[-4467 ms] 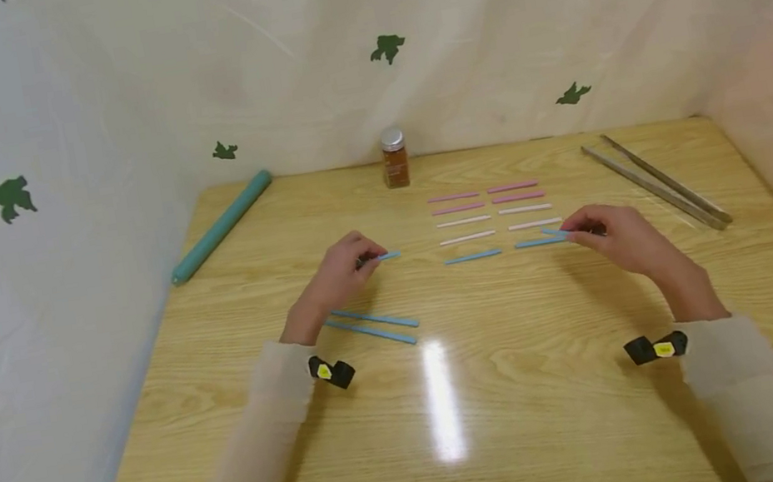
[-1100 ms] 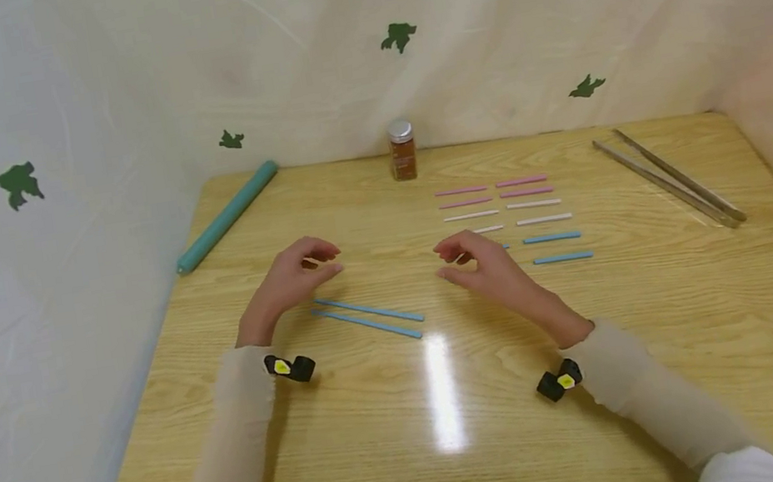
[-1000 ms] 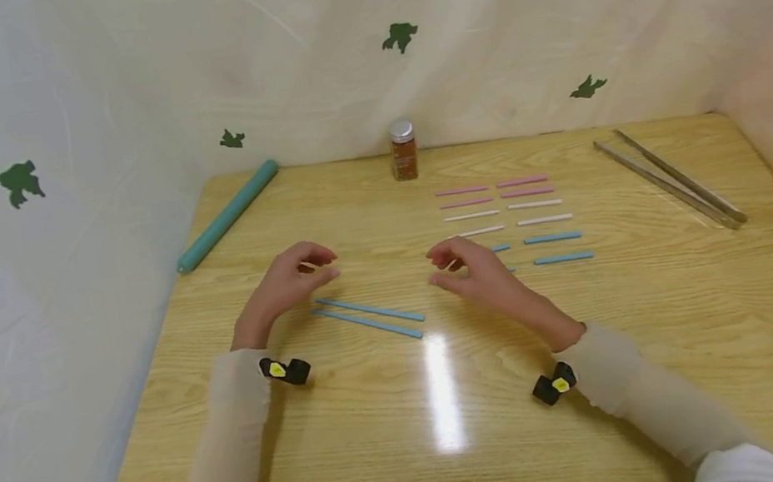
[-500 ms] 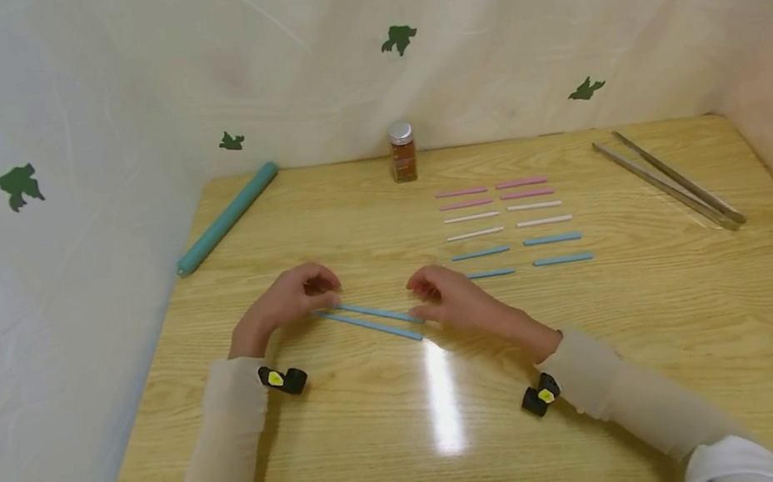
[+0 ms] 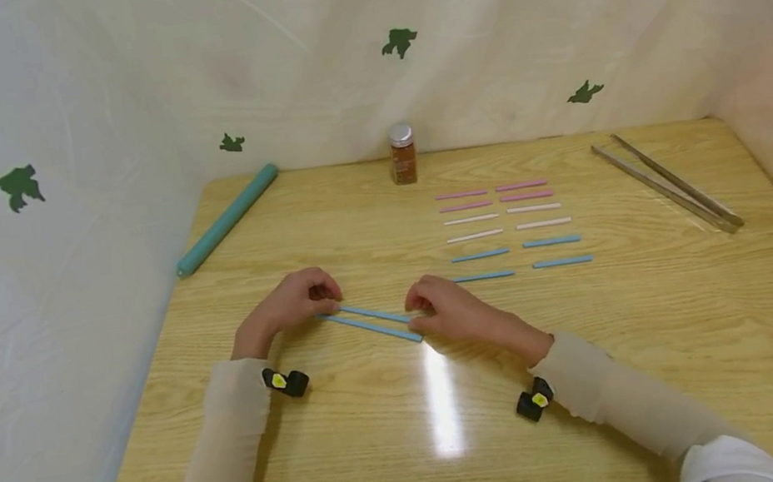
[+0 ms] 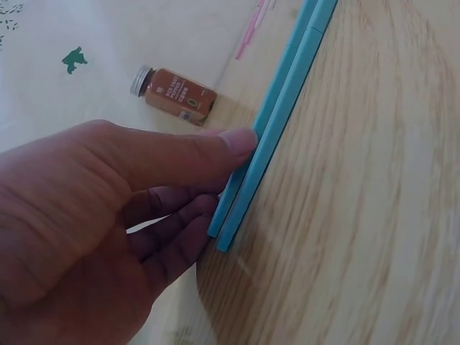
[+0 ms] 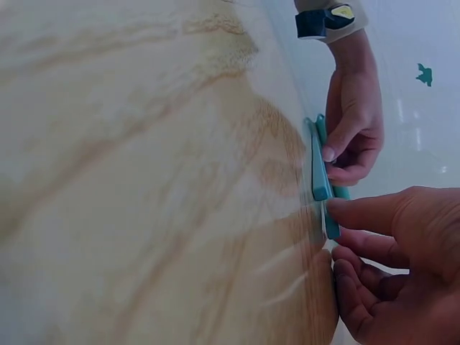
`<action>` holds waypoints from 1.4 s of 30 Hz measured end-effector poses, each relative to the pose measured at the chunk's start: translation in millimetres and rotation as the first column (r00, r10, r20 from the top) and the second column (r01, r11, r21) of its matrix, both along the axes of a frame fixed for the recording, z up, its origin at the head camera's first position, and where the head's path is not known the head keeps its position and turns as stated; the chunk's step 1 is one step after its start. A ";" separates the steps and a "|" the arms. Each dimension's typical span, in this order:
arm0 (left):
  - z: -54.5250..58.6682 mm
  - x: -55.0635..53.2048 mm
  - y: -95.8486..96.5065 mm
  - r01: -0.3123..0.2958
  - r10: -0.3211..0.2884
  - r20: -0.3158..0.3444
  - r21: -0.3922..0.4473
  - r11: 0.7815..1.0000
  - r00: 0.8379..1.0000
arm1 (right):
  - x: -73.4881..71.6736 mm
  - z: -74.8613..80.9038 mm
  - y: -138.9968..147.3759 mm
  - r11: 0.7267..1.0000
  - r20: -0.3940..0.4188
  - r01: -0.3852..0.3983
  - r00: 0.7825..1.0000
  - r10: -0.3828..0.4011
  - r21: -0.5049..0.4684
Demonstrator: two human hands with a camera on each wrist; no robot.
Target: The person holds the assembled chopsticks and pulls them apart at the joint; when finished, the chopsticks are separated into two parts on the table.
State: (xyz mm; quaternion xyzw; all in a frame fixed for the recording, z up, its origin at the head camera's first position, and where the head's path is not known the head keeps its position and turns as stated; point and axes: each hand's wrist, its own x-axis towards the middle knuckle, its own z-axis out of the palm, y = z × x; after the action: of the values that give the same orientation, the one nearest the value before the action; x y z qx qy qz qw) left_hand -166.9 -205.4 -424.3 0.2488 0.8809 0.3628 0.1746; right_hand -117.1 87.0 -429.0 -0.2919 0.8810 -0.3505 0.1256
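Observation:
Two long blue chopsticks lie slantwise on the table, side by side. My left hand (image 5: pixel 295 299) pinches the left end of the farther blue chopstick (image 5: pixel 375 313); the left wrist view shows my thumb on it and a seam line across each stick. The same chopstick's right end is between the thumb and fingers of my right hand (image 5: pixel 454 308). The nearer blue chopstick (image 5: pixel 373 328) lies alongside, apparently not gripped. Just beyond my right hand are rows of short pieces: blue pieces (image 5: pixel 561 262), white pieces (image 5: pixel 543 224) and pink pieces (image 5: pixel 526 196), set in two columns.
A spice jar (image 5: pixel 403 156) with a silver lid stands at the back. To the left lies a teal rod (image 5: pixel 227 220) like a rolling pin. Metal tongs (image 5: pixel 670 188) rest at the right. Pale sheeting (image 5: pixel 297 61) with green bird shapes walls the table's back and sides.
Earlier, each hand held a short blue piece near the rows; those now lie there. Both hands then came down to the long chopsticks, and they now pinch the farther one at its ends.

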 end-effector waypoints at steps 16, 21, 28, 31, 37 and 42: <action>13.8 -3.0 10.2 0.012 -0.012 -0.016 0.001 1.000 1.000 | -2.6 10.2 9.6 0.993 0.042 0.117 0.992 -0.116 -0.012; 29.5 -4.3 21.9 0.035 -0.033 -0.080 0.027 0.999 0.996 | -6.2 23.5 20.8 0.987 -0.009 0.162 0.987 -0.162 -0.009; 45.0 -1.2 49.9 0.089 -0.085 -0.132 0.024 0.996 0.988 | -8.7 42.2 38.1 0.986 -0.050 0.169 0.984 -0.169 -0.002; 48.4 1.0 61.8 0.119 -0.114 -0.156 0.023 0.993 0.981 | -9.9 46.5 43.5 0.989 -0.045 0.150 0.988 -0.150 -0.005; 50.4 3.6 77.6 0.146 -0.142 -0.201 0.008 0.989 0.969 | -11.6 49.5 49.1 0.991 -0.081 0.133 0.988 -0.133 -0.005; 51.8 5.2 90.3 0.157 -0.148 -0.239 0.017 0.988 0.960 | -12.3 49.5 45.2 0.993 -0.106 0.111 0.988 -0.116 -0.049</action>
State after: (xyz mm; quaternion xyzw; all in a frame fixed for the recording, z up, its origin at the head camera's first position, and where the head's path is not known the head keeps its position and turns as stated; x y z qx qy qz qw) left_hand -161.8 -115.1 -372.5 0.3604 0.8670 0.3316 0.0914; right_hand -129.4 132.1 -379.5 -0.2626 0.8940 -0.3596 0.0508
